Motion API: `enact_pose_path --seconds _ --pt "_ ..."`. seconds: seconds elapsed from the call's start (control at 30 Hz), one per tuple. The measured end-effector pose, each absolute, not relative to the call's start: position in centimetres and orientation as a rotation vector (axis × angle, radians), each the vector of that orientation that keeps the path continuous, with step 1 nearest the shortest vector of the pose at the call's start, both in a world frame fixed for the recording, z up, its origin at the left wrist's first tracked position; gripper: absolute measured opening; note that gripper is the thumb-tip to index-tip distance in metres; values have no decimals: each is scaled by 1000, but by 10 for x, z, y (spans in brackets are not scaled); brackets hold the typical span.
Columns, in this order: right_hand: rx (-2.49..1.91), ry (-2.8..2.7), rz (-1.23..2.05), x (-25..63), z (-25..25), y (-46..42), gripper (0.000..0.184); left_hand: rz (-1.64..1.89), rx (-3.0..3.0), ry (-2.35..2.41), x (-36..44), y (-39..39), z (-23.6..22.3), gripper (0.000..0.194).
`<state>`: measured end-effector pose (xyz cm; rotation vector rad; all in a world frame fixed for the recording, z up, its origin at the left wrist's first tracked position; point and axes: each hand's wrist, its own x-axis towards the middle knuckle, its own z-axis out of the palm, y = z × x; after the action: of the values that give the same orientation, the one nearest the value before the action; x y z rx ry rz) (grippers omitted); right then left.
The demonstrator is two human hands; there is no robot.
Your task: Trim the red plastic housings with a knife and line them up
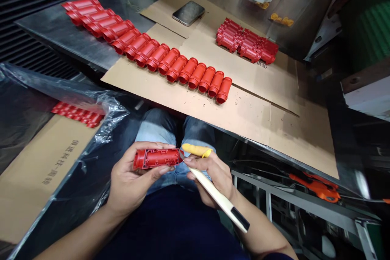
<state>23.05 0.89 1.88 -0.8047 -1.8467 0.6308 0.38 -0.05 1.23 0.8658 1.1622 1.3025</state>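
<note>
Above my lap, my left hand (131, 178) grips a red plastic housing (161, 158) along its two long sides. Its cut-out inner side faces up, with a dark line around the opening. My right hand (211, 172) is closed around a utility knife (217, 197) with a cream handle and a black end. The knife's blade meets the right end of the housing; whether it cuts in cannot be made out. A yellow finger cot (196, 150) covers my right index finger.
A long row of red housings (179, 69) crosses the cardboard-covered table (268, 138). Behind are a phone (189, 13) and stacked red parts (243, 40). At left stands a plastic-lined carton (61, 162) with red parts (79, 113). Orange scissors (319, 187) lie right, below the table edge.
</note>
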Motion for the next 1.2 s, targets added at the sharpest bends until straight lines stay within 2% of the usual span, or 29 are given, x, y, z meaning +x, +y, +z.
enact_pose_path --seconds 0.2,0.3,0.37,0.43,0.57,0.7,0.8,0.9,0.97,1.13,1.2 --pt "-750 -2173 342 241 17 20 24 1207 637 963 3 8 8 25" --pt "-944 -2044 204 250 8 27 28 1128 527 894 3 10 11 29" --pt "-1121 -1834 297 255 3 29 29 1086 486 869 1 10 11 34" --pt "-1169 -1696 543 257 3 27 26 1054 477 845 -3 10 8 40" --pt "-903 -1684 884 252 15 15 19 1010 463 810 -7 14 6 55" --pt "-658 -1795 921 240 19 9 38 921 315 838 0 18 13 62" --pt "-568 -1843 919 230 13 9 56 832 241 870 9 18 17 54" --pt "-596 -1764 1027 220 9 8 65 781 225 876 15 17 15 48" --pt "-645 -1726 1085 216 10 6 63 765 221 865 16 16 13 48" --pt "-773 -1699 1198 212 14 4 39 767 210 846 15 14 9 49" --pt "-764 -1683 1147 211 14 4 36 768 210 846 15 13 9 49"
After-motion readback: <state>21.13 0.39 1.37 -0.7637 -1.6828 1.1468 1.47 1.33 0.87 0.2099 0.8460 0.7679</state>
